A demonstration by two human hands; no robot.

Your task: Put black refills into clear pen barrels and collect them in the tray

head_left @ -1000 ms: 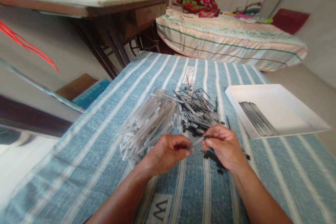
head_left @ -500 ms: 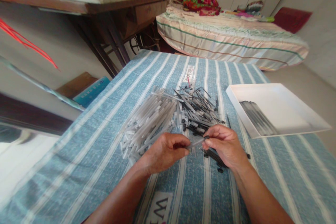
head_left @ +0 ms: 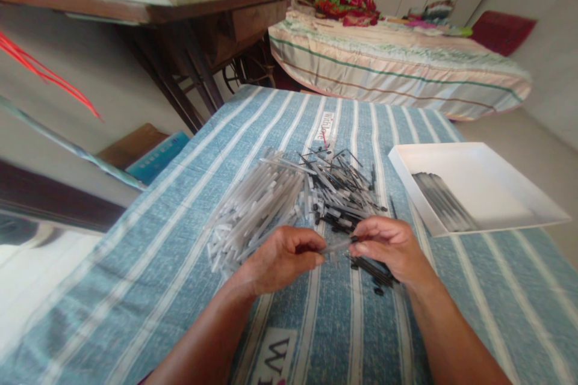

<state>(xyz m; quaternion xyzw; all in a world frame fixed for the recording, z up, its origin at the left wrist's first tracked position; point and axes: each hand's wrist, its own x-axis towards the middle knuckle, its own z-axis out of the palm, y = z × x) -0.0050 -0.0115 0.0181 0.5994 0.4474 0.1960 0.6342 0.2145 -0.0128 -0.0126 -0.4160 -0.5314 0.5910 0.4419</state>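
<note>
A thin translucent tube (head_left: 338, 246) is stretched between my two hands. My left hand (head_left: 289, 258) pinches its left end. The fingers of my right hand (head_left: 386, 246) are closed on the tube's right end, where a small dark tip shows. Left of centre lies a heap of whitish translucent tubes (head_left: 257, 204). Beside it, behind my hands, is a tangled pile of black and clear thin pieces (head_left: 343, 186). Several black sticks (head_left: 372, 271) with round black ends lie partly under my right hand.
A white open box (head_left: 501, 186) at the right holds a row of dark-filled tubes (head_left: 442, 201). Everything rests on a blue striped cloth (head_left: 180, 289). A wooden desk (head_left: 217, 9) stands at the back left, and a covered bed (head_left: 397, 63) is behind.
My right hand has shifted slightly, and the tube between my hands now lies nearly level instead of slanting. My left hand has barely moved.
</note>
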